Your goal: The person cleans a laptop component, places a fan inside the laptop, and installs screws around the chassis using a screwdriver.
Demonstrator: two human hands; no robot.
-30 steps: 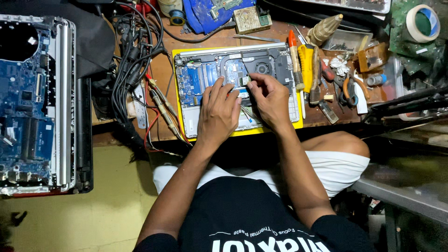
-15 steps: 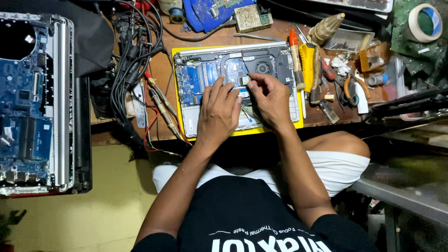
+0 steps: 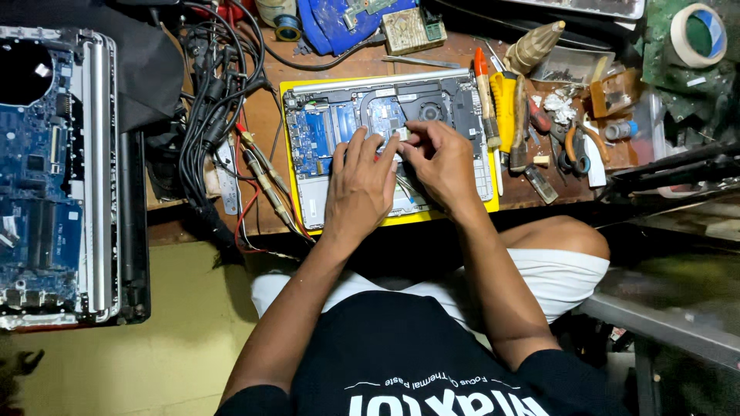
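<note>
An opened laptop (image 3: 462,100) lies on a yellow mat (image 3: 289,173) on the wooden bench, its blue circuit board (image 3: 324,127) and black fan exposed. My left hand (image 3: 358,189) rests flat on the laptop's middle, fingers spread toward the board. Beside it, my right hand (image 3: 439,162) pinches a small white part (image 3: 402,134) near the board's centre. Thin wires run under my right hand.
A second stripped laptop (image 3: 46,177) lies at the left. Black cables (image 3: 208,115) and red probes are heaped left of the mat. Screwdrivers, pliers (image 3: 574,150) and a yellow tool (image 3: 505,104) crowd the right. A tape roll (image 3: 697,35) sits far right.
Both hands stay on the laptop's middle; the right fingers have shifted slightly at the small white part. Nothing else moved.
</note>
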